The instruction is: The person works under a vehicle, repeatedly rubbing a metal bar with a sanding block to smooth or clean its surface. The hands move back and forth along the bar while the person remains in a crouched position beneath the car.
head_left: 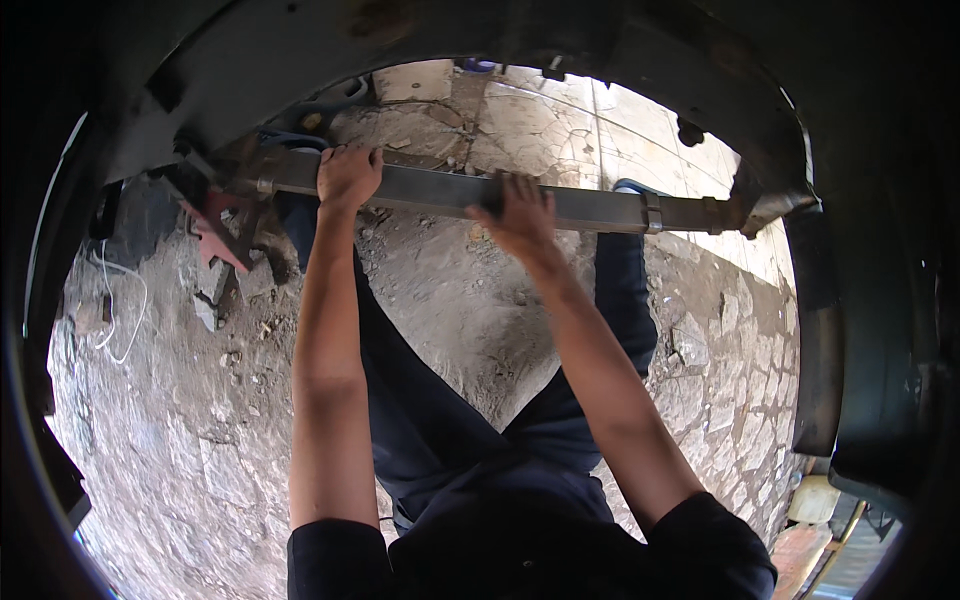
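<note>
A long grey metal bar runs crosswise above my legs, joined at both ends to dark metalwork. My left hand is closed over its left part, fingers curled on the upper edge. My right hand lies on the middle of the same bar, smeared by motion, with its thumb out to the left. A dark blurred patch beside that thumb and forefinger is too unclear to name.
A dark metal structure arches overhead and down both sides. A red metal stand and broken grey blocks sit left of my legs, near a white cable. Cracked, gritty paving lies below. A pale container is at lower right.
</note>
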